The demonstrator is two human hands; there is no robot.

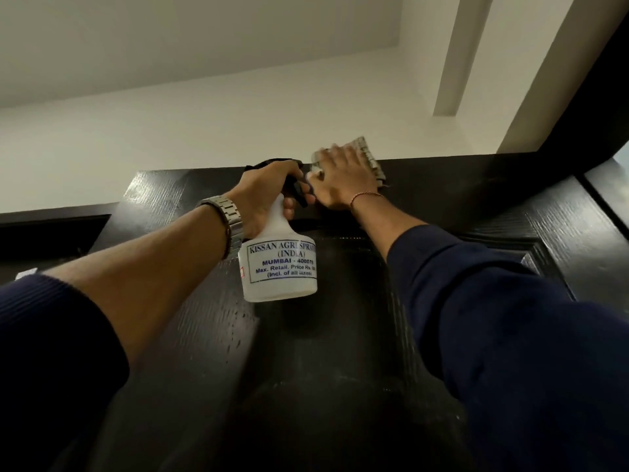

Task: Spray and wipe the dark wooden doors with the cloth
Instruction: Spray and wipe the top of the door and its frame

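Note:
A dark wooden door with raised panels fills the lower view, seen from below toward its top. My left hand grips the black trigger head of a white spray bottle with a printed label, held just in front of the door. My right hand lies flat with fingers spread, pressing a pale checked cloth against the door's top edge. Most of the cloth is hidden under the hand. Small droplets show on the wood left of the bottle.
The dark door frame runs across the top and up the right side. White wall and ceiling lie above. A second dark panel edge sits at the left.

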